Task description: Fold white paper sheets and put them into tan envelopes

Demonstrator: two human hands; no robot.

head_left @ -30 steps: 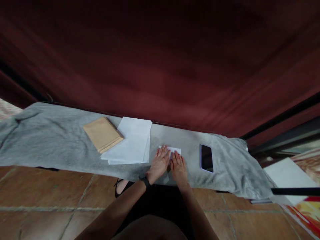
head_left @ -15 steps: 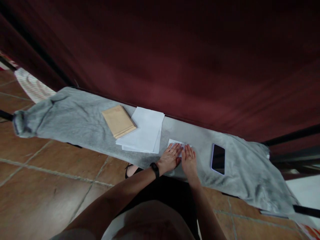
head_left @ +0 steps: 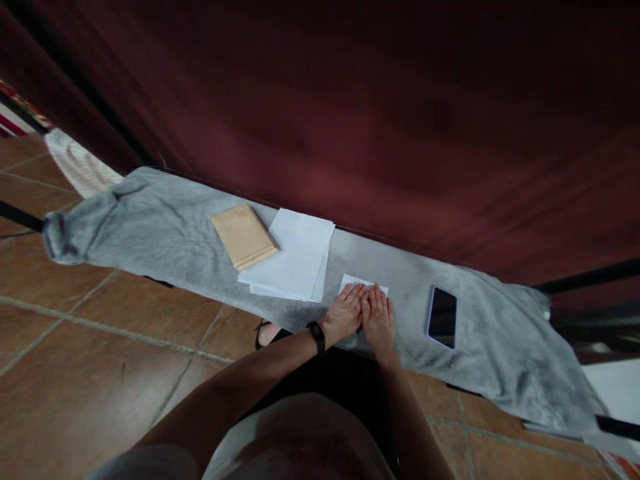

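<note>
A small piece of white paper (head_left: 354, 279), apparently folded, lies on the grey cloth (head_left: 400, 267) in front of me. Flat on its near part rests my left hand (head_left: 346, 313), fingers stretched out, a black band on the wrist. Close against it on the right, my right hand (head_left: 379, 319) also presses down with its fingers extended. Both hands cover most of the paper, so only its far edge and corners show. To the left of my hands is a stack of larger white sheets (head_left: 303, 257).
Brown envelopes (head_left: 243, 237) overlap the left side of the sheets. A phone with a purple edge (head_left: 443, 317) lies right of my hands. Behind the cloth-covered surface hangs a dark red curtain (head_left: 320, 133). Tiled floor (head_left: 150, 333) shows in front.
My hands have drawn together and now lie side by side on the paper. The whole view has shifted slightly; the sheets, envelopes and phone keep their places.
</note>
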